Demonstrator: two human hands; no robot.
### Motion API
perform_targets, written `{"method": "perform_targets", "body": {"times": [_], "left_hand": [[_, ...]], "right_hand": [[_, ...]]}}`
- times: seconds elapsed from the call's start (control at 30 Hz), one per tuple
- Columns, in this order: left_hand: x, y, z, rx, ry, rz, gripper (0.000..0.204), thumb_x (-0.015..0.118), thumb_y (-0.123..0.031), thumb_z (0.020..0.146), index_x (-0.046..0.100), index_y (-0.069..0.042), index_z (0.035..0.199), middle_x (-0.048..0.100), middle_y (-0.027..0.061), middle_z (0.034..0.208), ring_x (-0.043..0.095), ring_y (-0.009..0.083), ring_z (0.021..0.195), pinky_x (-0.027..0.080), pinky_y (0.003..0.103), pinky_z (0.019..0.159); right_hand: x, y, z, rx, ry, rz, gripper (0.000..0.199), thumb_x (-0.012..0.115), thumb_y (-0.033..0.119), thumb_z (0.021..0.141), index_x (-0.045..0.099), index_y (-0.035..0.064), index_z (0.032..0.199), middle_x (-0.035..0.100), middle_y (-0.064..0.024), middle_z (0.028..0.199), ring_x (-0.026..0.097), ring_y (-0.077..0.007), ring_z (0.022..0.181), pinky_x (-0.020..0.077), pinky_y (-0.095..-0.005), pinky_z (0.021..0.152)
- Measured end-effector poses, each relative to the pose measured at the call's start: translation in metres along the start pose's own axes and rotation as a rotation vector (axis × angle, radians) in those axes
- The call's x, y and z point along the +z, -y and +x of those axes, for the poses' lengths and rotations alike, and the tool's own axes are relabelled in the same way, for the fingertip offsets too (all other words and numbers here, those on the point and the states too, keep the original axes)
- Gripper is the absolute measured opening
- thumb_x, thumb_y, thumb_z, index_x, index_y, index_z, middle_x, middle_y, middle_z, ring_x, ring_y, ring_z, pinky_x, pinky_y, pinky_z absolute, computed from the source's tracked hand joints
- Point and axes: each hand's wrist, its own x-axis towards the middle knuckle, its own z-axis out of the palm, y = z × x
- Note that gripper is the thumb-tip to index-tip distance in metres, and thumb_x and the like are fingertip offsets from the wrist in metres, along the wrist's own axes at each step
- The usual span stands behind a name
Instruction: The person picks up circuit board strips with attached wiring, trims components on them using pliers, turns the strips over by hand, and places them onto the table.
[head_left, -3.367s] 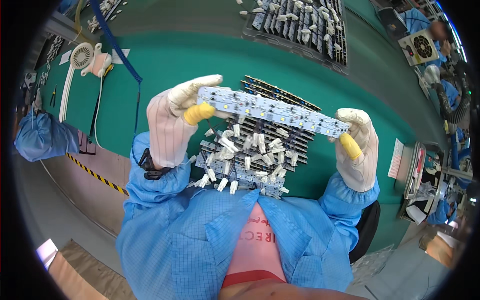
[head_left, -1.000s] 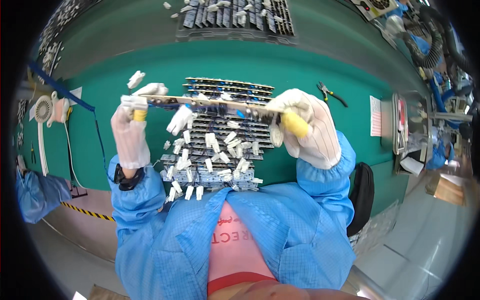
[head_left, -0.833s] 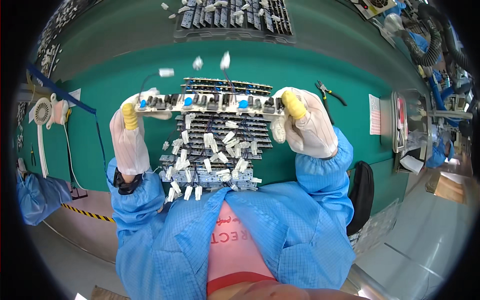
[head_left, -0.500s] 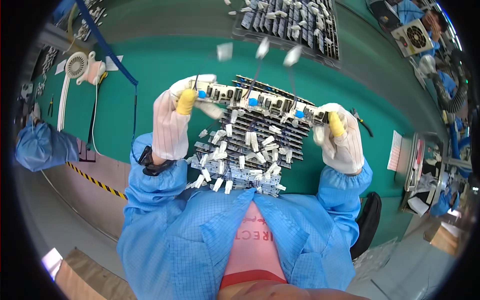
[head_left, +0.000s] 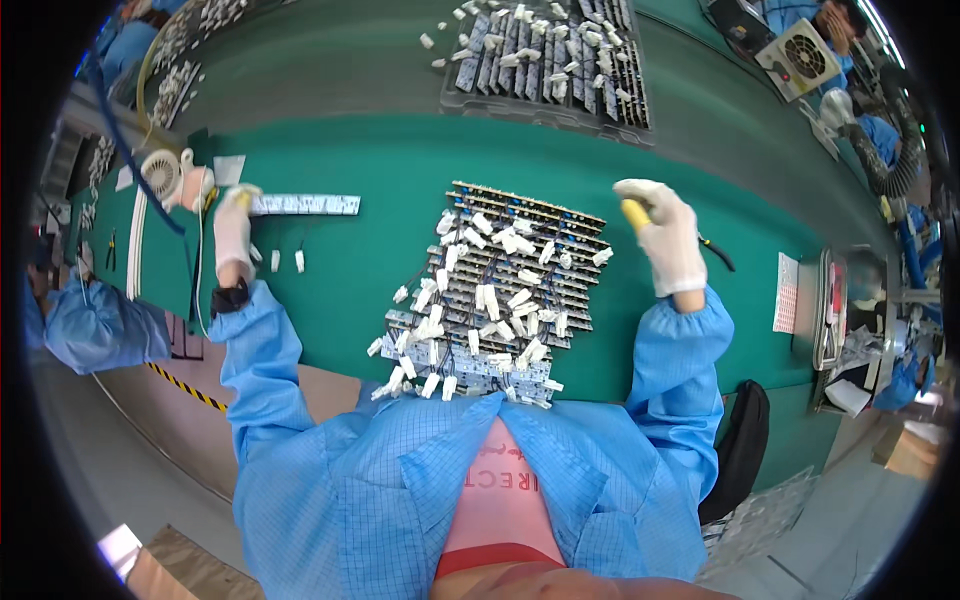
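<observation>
My left hand point(head_left: 234, 225), gloved with a yellow thumb cover, is reached out to the left and closed on one end of a long circuit board strip point(head_left: 310, 205). The strip's pale side faces up, and white connectors point(head_left: 299, 261) on wires hang from its near edge. My right hand point(head_left: 668, 235), in the same kind of glove, is raised at the right with thumb and fingers apart and nothing between them. Between the hands lies a row of similar circuit boards point(head_left: 570, 298), close together, with many white connectors strewn over them.
A clear plastic tray point(head_left: 548, 113) of more boards stands at the back. Cutting pliers point(head_left: 717, 254) lie beside my right hand. A small white fan point(head_left: 163, 176) is near my left hand, below a blue coiled cord point(head_left: 118, 140). Another person's sleeve point(head_left: 105, 325) shows at far left.
Both hands held the board strip above the row, component side showing. My right hand has let go; my left has carried the strip far left, and its pale side now shows.
</observation>
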Motion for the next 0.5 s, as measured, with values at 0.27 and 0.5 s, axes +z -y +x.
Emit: {"method": "perform_targets", "body": {"times": [0.27,0.5], "left_hand": [[0.059,-0.171,-0.042,0.328,0.156,0.06,0.035,0.051,0.008,0.073,0.062,-0.006,0.103,0.063,0.0097,0.097,0.059,0.0236,0.094,0.044,0.03,0.083],[0.125,-0.195,-0.062,0.375,0.674,-0.479,0.045,0.036,-0.034,0.098,0.052,0.002,0.12,0.067,0.0091,0.096,0.059,0.0185,0.098,0.043,0.029,0.089]], "right_hand": [[0.044,-0.025,0.004,-0.162,0.026,-0.18,0.008,0.06,0.002,0.077,0.058,0.0058,0.084,0.06,-0.0077,0.098,0.058,-0.0295,0.085,0.0486,-0.0342,0.071],[0.002,0.049,-0.004,-0.152,-0.101,0.1,0.011,0.053,-0.007,0.082,0.057,-0.001,0.09,0.06,-0.0122,0.096,0.059,-0.021,0.084,0.0531,-0.0286,0.069]]}}
